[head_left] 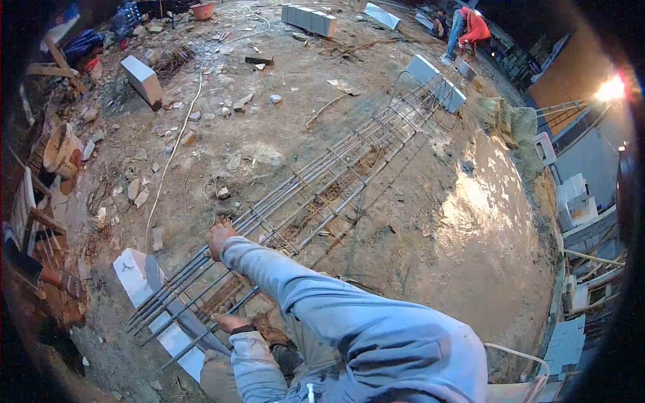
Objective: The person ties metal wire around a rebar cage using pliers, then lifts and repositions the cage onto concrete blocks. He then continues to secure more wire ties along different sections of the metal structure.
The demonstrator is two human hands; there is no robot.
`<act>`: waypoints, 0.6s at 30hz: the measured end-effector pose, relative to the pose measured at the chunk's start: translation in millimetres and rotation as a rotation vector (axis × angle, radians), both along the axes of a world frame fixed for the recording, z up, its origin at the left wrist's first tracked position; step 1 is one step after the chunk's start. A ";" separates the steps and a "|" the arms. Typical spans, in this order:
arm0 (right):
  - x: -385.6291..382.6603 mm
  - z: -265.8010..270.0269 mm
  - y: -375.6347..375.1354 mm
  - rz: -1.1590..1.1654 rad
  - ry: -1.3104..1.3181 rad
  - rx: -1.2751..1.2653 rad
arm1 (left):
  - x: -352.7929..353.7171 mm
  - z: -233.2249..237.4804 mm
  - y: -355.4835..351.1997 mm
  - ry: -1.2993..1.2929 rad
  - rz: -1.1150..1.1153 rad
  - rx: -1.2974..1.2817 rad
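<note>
A long rebar cage (pixel 322 188) of steel bars and tied stirrups runs diagonally across the ground. Its near end lies over a white block (pixel 144 269), its far end on another white block (pixel 451 96). My right hand (pixel 218 236) reaches across and is closed around the bars on the cage's far side. Lower down, my left hand (pixel 232 323) grips the near-side bar close to the end; its fingers are partly hidden. Both arms wear light blue-grey sleeves.
Wet, shiny mud (pixel 484 228) spreads on the right. A pale cable (pixel 176 144) winds over rubble at left. More blocks stand behind, one (pixel 142 80) at left. A person in red (pixel 474 28) bends at the back. Another person's sandaled foot (pixel 69 285) shows at left.
</note>
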State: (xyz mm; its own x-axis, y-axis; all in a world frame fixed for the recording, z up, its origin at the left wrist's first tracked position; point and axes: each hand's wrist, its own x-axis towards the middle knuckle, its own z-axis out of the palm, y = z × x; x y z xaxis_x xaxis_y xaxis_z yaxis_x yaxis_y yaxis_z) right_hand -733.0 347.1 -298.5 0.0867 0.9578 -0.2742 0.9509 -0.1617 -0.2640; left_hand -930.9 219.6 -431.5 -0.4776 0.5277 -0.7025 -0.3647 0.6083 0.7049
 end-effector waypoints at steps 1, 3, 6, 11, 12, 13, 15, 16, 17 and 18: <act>0.4 1.3 -0.8 0.014 -0.014 0.001 | -6.4 -21.1 0.1 -0.019 0.015 0.035; 0.8 5.1 -3.3 0.027 -0.026 0.003 | -1.9 -4.7 0.8 0.029 -0.010 0.030; -0.2 7.2 -5.4 0.010 0.003 0.010 | 20.4 54.2 -1.8 -0.077 0.055 0.054; -0.6 -9.0 2.2 -0.004 -0.036 0.029 | 24.4 56.9 -0.7 0.136 -0.009 0.034; -1.1 -9.2 1.5 -0.004 -0.037 0.027 | 26.4 60.4 -0.6 0.084 0.015 0.041; -1.8 -9.5 0.6 -0.007 -0.043 0.026 | 28.0 64.0 -0.7 0.032 0.038 0.048; -2.5 -9.3 0.2 -0.011 -0.048 0.025 | 38.6 95.0 -5.6 0.013 0.032 0.060; -2.5 -10.4 0.6 -0.012 -0.047 0.034 | 38.3 95.2 -5.6 0.003 0.029 0.067; -2.5 -11.5 1.0 -0.013 -0.047 0.043 | 38.0 95.4 -5.6 -0.007 0.026 0.074; -2.0 -14.6 1.0 -0.014 -0.045 0.042 | 28.2 70.7 -3.4 0.041 0.015 0.052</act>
